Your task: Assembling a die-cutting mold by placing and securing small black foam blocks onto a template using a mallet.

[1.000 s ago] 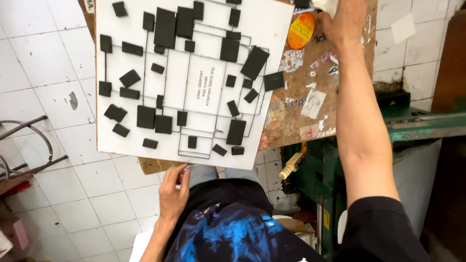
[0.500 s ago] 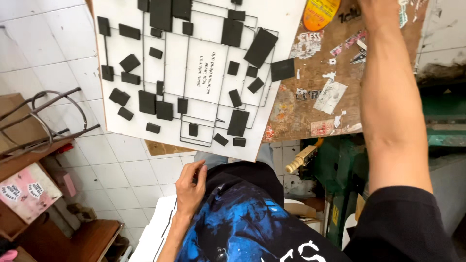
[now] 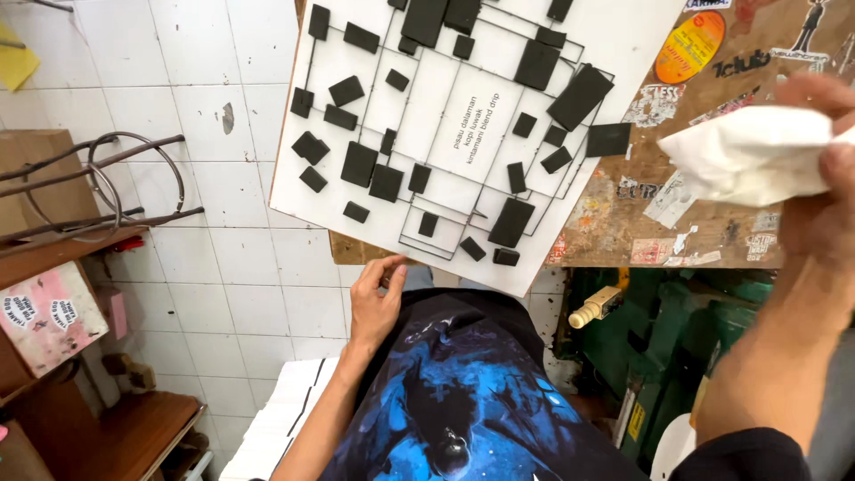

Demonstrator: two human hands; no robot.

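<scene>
A white board [image 3: 614, 53] with thin metal lines and several black foam blocks lies on a sticker-covered wooden table [image 3: 641, 240]. My left hand [image 3: 374, 298] is at the board's near edge, fingers curled against it beside my blue printed shirt. My right hand [image 3: 824, 191] is raised at the right over the table and grips a crumpled white cloth [image 3: 753, 156], which sticks out to the left toward the board's right edge. One black block [image 3: 608, 140] sits at that edge, just left of the cloth.
A bent metal chair frame [image 3: 107, 187] and a wooden shelf with a pink card [image 3: 49, 316] stand at the left on white floor tiles. A green machine [image 3: 686, 312] sits under the table at right. A stack of white sheets [image 3: 285, 414] lies below my left arm.
My right arm, stretched far across the table before, has drawn back toward me and now shows the white cloth in its grip. My left hand stays at the board's near edge.
</scene>
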